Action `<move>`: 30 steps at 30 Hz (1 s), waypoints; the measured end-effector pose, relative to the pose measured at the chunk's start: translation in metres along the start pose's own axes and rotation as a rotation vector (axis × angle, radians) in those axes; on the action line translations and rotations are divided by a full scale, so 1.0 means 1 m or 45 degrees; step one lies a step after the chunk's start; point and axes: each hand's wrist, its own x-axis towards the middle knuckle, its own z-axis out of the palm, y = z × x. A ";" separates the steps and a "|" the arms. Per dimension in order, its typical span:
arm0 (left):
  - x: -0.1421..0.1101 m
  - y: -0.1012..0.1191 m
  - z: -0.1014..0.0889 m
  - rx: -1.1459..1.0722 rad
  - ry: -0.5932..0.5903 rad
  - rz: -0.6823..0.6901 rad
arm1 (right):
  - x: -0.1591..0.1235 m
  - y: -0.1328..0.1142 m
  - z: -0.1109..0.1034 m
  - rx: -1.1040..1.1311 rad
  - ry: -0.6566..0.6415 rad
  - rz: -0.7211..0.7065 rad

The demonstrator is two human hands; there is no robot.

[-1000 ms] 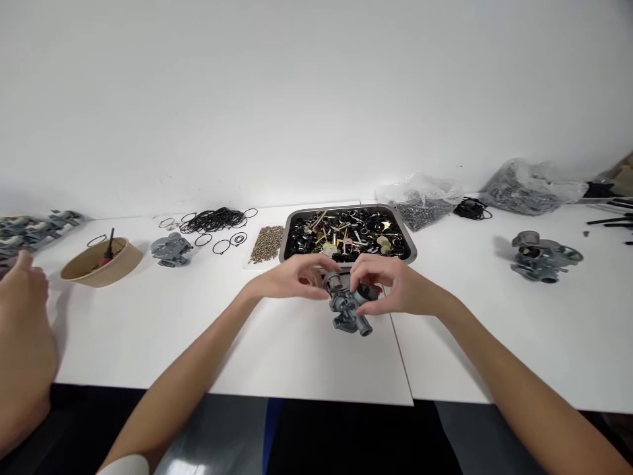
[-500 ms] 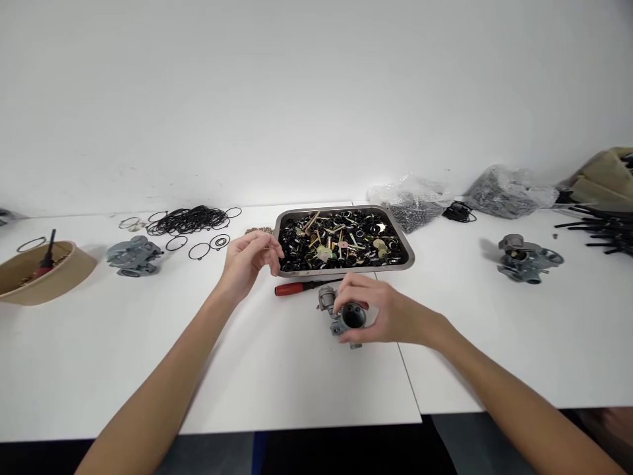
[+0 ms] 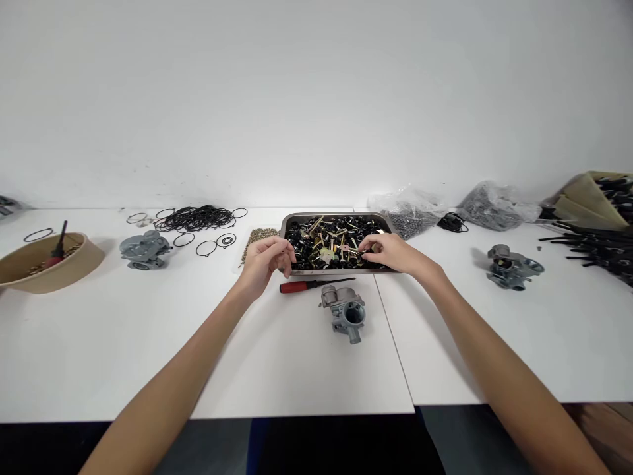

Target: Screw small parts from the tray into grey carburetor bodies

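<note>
A grey metal carburetor body (image 3: pixel 345 312) lies by itself on the white table (image 3: pixel 123 330), in front of a metal tray (image 3: pixel 288 226) full of small black and brass parts. A red-handled screwdriver (image 3: pixel 306 285) lies between the tray and the carburetor. My left hand (image 3: pixel 267 258) hovers at the tray's left front corner with its fingers curled and pinched together; what they hold, if anything, I cannot make out. My right hand (image 3: pixel 388 252) reaches into the tray, fingers pinching among the parts.
A second carburetor (image 3: pixel 144 249), black rubber rings (image 3: pixel 200 219) and a pile of small brass pieces (image 3: pixel 258 239) lie at the left, beside a tan bowl (image 3: pixel 47 262). At the right are a third carburetor (image 3: pixel 512 267), two plastic bags of parts (image 3: pixel 410 206) and black rods (image 3: pixel 593 247).
My right hand has let go of the carburetor and moved up into the tray. My left hand has shifted right toward the tray's corner. The carburetor now lies alone on the table.
</note>
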 end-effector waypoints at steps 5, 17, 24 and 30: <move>0.000 0.000 0.001 0.009 0.002 -0.015 | 0.007 0.000 0.005 0.093 0.073 0.038; -0.006 -0.010 0.003 0.772 0.083 0.552 | -0.011 -0.021 0.021 0.238 0.445 -0.268; -0.021 -0.015 0.021 1.643 -0.210 1.025 | -0.024 -0.062 0.047 0.309 0.173 -0.514; -0.019 -0.019 0.016 1.586 -0.319 0.863 | -0.024 -0.064 0.062 0.442 0.132 -0.531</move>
